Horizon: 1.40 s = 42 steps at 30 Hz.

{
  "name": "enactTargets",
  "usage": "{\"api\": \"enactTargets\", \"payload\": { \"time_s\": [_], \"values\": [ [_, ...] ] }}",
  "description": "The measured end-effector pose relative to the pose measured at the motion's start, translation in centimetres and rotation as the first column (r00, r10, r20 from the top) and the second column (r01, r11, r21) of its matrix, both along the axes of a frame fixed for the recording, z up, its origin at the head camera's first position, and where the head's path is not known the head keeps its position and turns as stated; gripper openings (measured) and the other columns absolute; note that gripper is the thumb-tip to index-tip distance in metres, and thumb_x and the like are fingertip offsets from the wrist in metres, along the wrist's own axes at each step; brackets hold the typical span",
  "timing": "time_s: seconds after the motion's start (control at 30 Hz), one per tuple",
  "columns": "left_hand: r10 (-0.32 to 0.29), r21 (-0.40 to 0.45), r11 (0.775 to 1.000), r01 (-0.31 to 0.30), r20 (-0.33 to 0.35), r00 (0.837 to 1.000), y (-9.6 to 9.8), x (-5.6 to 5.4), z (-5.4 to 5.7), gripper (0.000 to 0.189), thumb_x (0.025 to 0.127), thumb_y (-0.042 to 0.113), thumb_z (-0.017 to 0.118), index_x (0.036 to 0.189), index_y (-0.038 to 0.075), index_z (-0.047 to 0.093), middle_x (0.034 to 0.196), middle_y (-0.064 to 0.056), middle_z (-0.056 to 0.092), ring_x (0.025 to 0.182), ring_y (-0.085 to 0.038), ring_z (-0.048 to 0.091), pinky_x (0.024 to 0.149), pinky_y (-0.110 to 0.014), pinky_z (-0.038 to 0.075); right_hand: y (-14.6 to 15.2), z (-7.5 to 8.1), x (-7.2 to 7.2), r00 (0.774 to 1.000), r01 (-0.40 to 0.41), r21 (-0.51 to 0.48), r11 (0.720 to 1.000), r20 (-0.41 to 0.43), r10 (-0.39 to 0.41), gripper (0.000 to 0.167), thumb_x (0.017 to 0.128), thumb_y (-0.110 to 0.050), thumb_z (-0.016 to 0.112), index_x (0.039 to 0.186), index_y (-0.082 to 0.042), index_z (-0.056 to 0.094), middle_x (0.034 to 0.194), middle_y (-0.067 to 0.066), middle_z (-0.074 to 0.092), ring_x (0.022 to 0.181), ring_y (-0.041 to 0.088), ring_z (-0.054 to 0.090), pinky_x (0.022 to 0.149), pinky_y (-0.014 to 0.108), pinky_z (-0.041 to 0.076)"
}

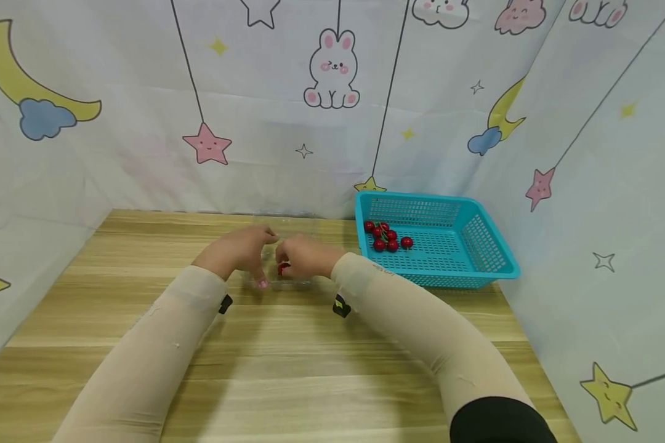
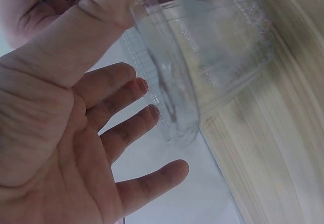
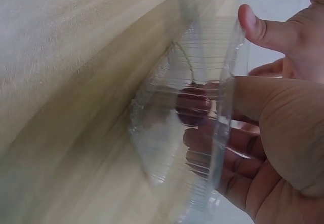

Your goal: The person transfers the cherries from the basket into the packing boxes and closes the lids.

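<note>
A clear plastic box (image 3: 167, 148) with a raised lid sits on the table between the hands. My right hand (image 1: 306, 255) reaches down into it and holds a dark red cherry (image 3: 192, 106) at its fingertips. A thin green stem (image 3: 185, 57) rises from the cherry, seen through the box wall. My left hand (image 1: 241, 249) is at the box's left side, its thumb (image 3: 251, 24) at the rim. In the left wrist view its fingers (image 2: 134, 133) are spread and loosely bent outside the clear wall.
A turquoise basket (image 1: 443, 280) stands to the right, with several red cherries (image 1: 392, 245) in its left part. The wooden table (image 1: 310, 381) meets a printed cloth backdrop (image 1: 277, 178) behind and at both sides.
</note>
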<state>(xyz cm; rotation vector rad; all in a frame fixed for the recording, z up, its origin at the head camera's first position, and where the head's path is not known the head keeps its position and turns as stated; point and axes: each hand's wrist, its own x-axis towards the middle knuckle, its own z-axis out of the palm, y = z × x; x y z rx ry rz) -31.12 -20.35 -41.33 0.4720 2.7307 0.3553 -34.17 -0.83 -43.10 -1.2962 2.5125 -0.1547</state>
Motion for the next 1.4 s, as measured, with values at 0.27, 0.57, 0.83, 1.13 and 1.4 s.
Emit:
{"api": "enactTargets", "payload": {
  "time_s": [0.27, 0.57, 0.83, 1.13, 1.4],
  "values": [
    [0.007, -0.008, 1.0, -0.006, 0.02, 1.0, -0.2, -0.2, -0.1, 0.121, 0.075, 0.036, 0.109, 0.174, 0.008, 0.046, 0.178, -0.019, 0.043, 0.158, -0.049, 0.05, 0.123, -0.067, 0.051, 1.8, 4.0, -0.4, 0.998, 0.048, 0.003, 0.999, 0.044, -0.048, 0.039, 0.116, -0.023, 0.069, 0.15, -0.004, 0.072, 0.15, 0.013, 0.075, 0.139, 0.03, 0.072, 0.124, 0.048, 0.056],
    [0.015, -0.006, 1.0, -0.015, 0.021, 1.0, -0.1, 0.1, 0.0, 0.122, 0.075, 0.033, 0.109, 0.175, 0.008, 0.045, 0.181, -0.021, 0.039, 0.163, -0.052, 0.044, 0.128, -0.069, 0.046, 8.2, 9.3, -3.0, 0.966, 0.258, -0.042, 0.965, 0.021, -0.257, 0.04, 0.118, -0.031, 0.066, 0.152, -0.011, 0.071, 0.152, 0.01, 0.073, 0.137, 0.028, 0.072, 0.114, 0.048, 0.062],
    [0.024, 0.014, 1.0, -0.024, 0.033, 0.999, -0.3, 0.1, -0.3, 0.119, 0.078, 0.029, 0.108, 0.176, 0.01, 0.044, 0.184, -0.02, 0.035, 0.166, -0.052, 0.04, 0.128, -0.07, 0.045, 15.9, 10.0, -6.9, 0.902, 0.432, -0.1, 0.896, 0.033, -0.431, 0.038, 0.114, -0.025, 0.069, 0.144, -0.003, 0.075, 0.146, 0.02, 0.074, 0.137, 0.038, 0.069, 0.119, 0.057, 0.057],
    [0.02, 0.019, 1.0, -0.021, 0.027, 0.999, -0.2, 0.1, -0.2, 0.12, 0.076, 0.03, 0.109, 0.176, 0.01, 0.044, 0.184, -0.02, 0.035, 0.166, -0.053, 0.04, 0.128, -0.072, 0.044, 21.7, 7.2, -9.7, 0.836, 0.548, -0.04, 0.835, 0.05, -0.546, 0.031, 0.111, -0.025, 0.074, 0.13, -0.001, 0.082, 0.145, 0.024, 0.074, 0.136, 0.044, 0.069, 0.114, 0.061, 0.06],
    [0.022, 0.025, 0.999, -0.023, 0.023, 0.999, -0.3, -0.1, -0.4, 0.122, 0.075, 0.031, 0.11, 0.176, 0.01, 0.045, 0.183, -0.018, 0.037, 0.164, -0.052, 0.042, 0.127, -0.071, 0.045, 24.0, 5.0, -10.6, 0.791, 0.597, 0.091, 0.797, 0.102, -0.604, 0.026, 0.111, -0.025, 0.076, 0.123, -0.004, 0.085, 0.128, 0.019, 0.081, 0.112, 0.037, 0.078, 0.095, 0.054, 0.068]
  ]
}}
